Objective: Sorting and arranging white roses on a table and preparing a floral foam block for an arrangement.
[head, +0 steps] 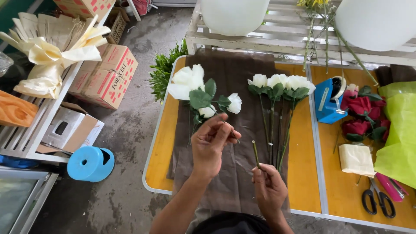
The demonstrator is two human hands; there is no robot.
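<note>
My left hand is raised over a brown wrapping sheet and grips a small bunch of white roses by their stems, blooms pointing away from me. My right hand pinches the lower end of a short bare green stem, held upright and apart from the bunch. A row of three more white roses lies flat on the brown sheet to the right of my hands, stems toward me.
The yellow table also holds a blue tape dispenser, red roses, lime green paper, a cream pad, black scissors. Green foliage pokes over the table's left edge. A blue stool and cardboard boxes stand on the floor.
</note>
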